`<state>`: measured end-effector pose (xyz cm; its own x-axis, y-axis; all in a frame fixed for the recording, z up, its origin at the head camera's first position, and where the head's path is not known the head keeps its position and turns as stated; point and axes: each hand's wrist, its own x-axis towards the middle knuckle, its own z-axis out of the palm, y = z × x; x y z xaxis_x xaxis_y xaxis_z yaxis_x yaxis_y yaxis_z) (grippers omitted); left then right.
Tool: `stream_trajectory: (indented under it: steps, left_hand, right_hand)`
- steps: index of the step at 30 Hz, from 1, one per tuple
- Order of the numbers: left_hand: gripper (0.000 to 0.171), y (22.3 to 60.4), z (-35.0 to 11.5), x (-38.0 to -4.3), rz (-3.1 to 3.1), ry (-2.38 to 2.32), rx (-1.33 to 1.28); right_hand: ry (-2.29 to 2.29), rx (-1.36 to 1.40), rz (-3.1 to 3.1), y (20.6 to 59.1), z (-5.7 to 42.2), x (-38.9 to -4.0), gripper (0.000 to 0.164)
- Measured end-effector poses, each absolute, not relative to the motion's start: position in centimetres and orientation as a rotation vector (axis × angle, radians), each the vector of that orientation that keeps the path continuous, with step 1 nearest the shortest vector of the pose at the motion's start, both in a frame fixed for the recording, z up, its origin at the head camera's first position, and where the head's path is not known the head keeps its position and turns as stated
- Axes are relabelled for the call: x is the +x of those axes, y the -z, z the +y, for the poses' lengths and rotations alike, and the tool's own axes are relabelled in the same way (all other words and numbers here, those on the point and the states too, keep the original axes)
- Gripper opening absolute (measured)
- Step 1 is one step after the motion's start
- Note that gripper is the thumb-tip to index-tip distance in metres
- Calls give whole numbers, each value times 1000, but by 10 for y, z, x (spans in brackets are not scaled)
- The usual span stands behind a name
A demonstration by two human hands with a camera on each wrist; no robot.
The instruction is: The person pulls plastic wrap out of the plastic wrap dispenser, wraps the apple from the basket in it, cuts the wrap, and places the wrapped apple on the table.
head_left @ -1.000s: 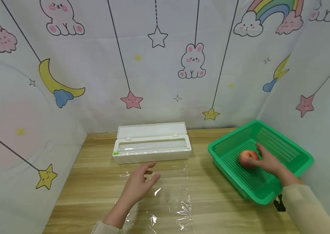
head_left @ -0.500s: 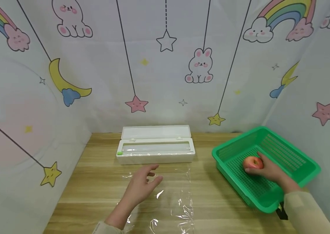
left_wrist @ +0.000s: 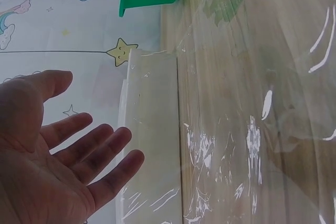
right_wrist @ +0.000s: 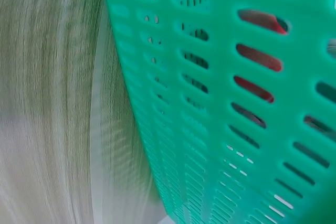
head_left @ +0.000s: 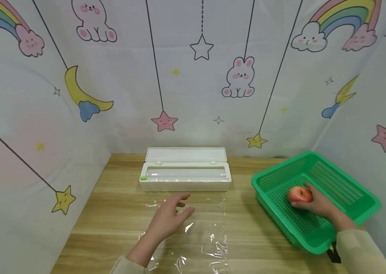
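Note:
My right hand (head_left: 320, 204) reaches into the green plastic basket (head_left: 279, 222) and grips a red and yellow apple (head_left: 299, 194), thumb on its near side, fingers round the far side. In the right wrist view the slotted wall of the basket (right_wrist: 220, 77) hides the hand; red shows through some slots. My left hand (head_left: 168, 219) hovers over a sheet of clear plastic wrap (head_left: 210, 232) on the table, fingers loosely bent and holding nothing. The left wrist view shows that hand (left_wrist: 63, 156) palm-up to the camera, beside the white wrap box.
Behind the wrap stands a white cling film dispenser (head_left: 186, 186), lid raised, with a roll inside and a green slider (head_left: 143, 177) at its left end. A black object (head_left: 333, 254) is partly seen by the basket's near corner. Printed cloth (head_left: 127, 125) encloses the wooden table (head_left: 93, 228).
My right hand has closed its fingers round the apple, which stays in the basket. The head view has shifted slightly, so the scene sits further right. The left hand keeps its pose.

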<state>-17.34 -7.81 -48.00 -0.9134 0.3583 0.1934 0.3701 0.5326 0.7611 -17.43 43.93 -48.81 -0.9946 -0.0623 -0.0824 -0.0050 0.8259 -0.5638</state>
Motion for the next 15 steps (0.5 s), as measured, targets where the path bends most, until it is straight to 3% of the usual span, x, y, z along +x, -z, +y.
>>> stream_trajectory:
  steps: [15]
  left_hand:
    - [43, 481, -81, -170, -2725, 1349, -660]
  right_hand:
    - [818, -69, 2916, 491, 444, -176, 92]
